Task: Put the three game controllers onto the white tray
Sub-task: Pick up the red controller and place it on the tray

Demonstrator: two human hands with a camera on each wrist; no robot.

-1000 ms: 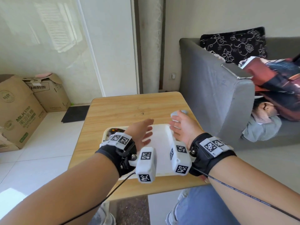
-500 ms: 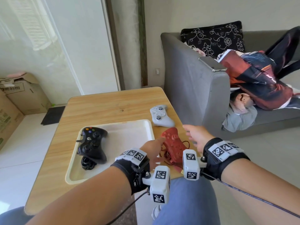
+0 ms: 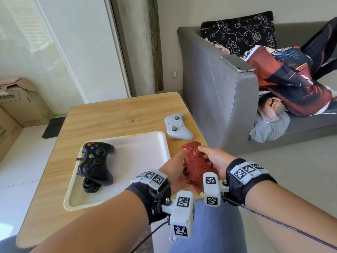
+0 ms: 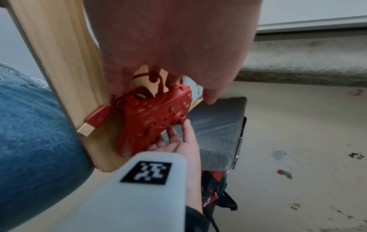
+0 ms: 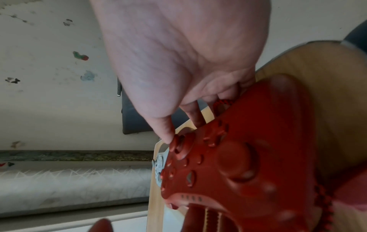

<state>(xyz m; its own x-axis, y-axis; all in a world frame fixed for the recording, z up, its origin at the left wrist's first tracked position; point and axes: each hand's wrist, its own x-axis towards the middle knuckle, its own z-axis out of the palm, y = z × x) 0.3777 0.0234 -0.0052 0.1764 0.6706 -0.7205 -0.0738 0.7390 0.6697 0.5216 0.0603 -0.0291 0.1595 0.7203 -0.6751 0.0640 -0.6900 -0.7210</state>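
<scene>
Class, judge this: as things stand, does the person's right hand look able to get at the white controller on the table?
Probably yes. The white controller lies uncovered beyond the right hand, nothing between them, but that hand is now on the red controller with the left hand.

Partly cut-off dark printed characters, too cropped to read, mark the cardboard box [image 3: 17, 99] at the left edge, well left of the worktop [image 3: 116, 115]. Square black-and-white coded tags [image 3: 182, 201] sit on the wrist cameras; no other legible text.
</scene>
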